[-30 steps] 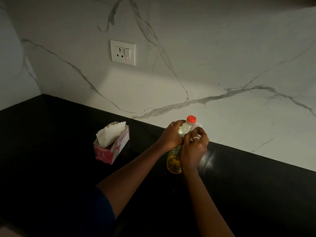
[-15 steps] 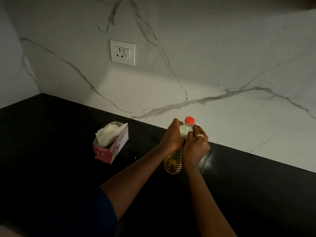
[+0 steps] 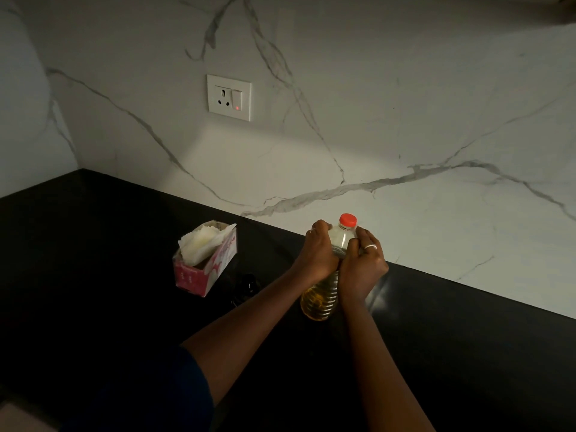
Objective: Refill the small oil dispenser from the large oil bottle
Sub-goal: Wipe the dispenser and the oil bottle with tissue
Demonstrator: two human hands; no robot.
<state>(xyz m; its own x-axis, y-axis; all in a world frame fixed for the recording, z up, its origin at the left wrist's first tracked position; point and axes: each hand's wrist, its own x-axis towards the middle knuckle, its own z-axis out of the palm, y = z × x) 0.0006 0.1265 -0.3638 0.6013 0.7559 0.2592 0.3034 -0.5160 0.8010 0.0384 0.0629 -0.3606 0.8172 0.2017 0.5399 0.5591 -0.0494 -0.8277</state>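
The large oil bottle (image 3: 321, 299) is clear ribbed plastic with a red cap (image 3: 348, 220) and yellow oil in its lower part. It stands on the black counter (image 3: 452, 338) near the marble wall. My left hand (image 3: 318, 252) grips its upper body from the left. My right hand (image 3: 363, 263), with a ring on one finger, grips it from the right. A small dark object (image 3: 246, 286), possibly the small dispenser, stands between the tissue box and my left forearm; it is too dark to make out.
A pink tissue box (image 3: 204, 266) with white tissues sticking out sits on the counter to the left of the bottle. A white wall socket (image 3: 229, 97) with a red light is on the marble backsplash above.
Both hands have shifted a little along the upper part of the bottle, and the bottle has moved slightly left. The cap stays on.
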